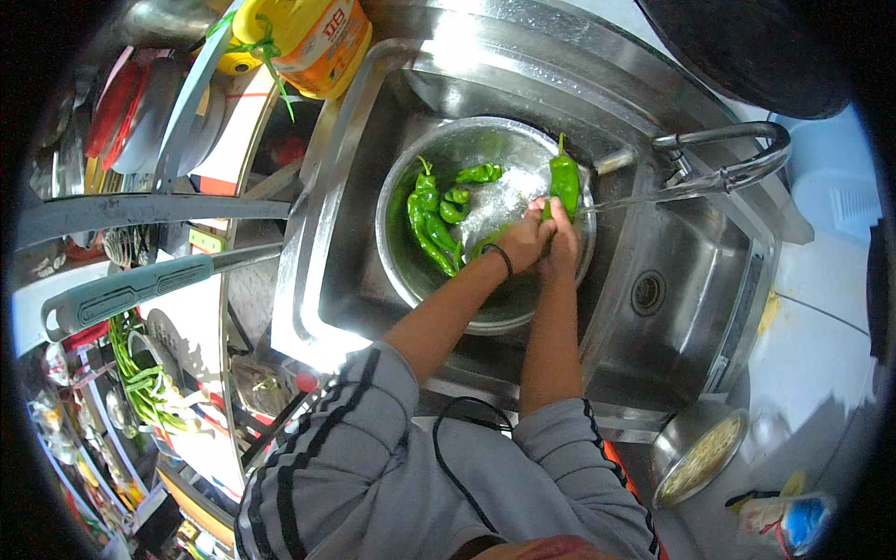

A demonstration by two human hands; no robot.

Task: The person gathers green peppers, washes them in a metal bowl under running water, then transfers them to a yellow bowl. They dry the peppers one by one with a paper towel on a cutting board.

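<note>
A large green pepper (564,180) stands out from between my fingers, its stem pointing away from me. My left hand (521,243), with a dark band at the wrist, and my right hand (562,241) close together around its near end. Both are over a round steel basin (392,262) set in the left bowl of a sink. Several green peppers (422,210) lie along the basin's left side, and a smaller green pepper (480,173) lies towards its far side. Water runs from the curved faucet (759,164) towards the held pepper. My fingers hide its lower end.
The right sink bowl (689,308) has a drain. At the upper left stands a yellow detergent jug (315,49). A grey-blue handle (129,287) juts in at the left. Green stalks (143,385) lie on a shelf. A tilted steel bowl (700,455) holds pale strands.
</note>
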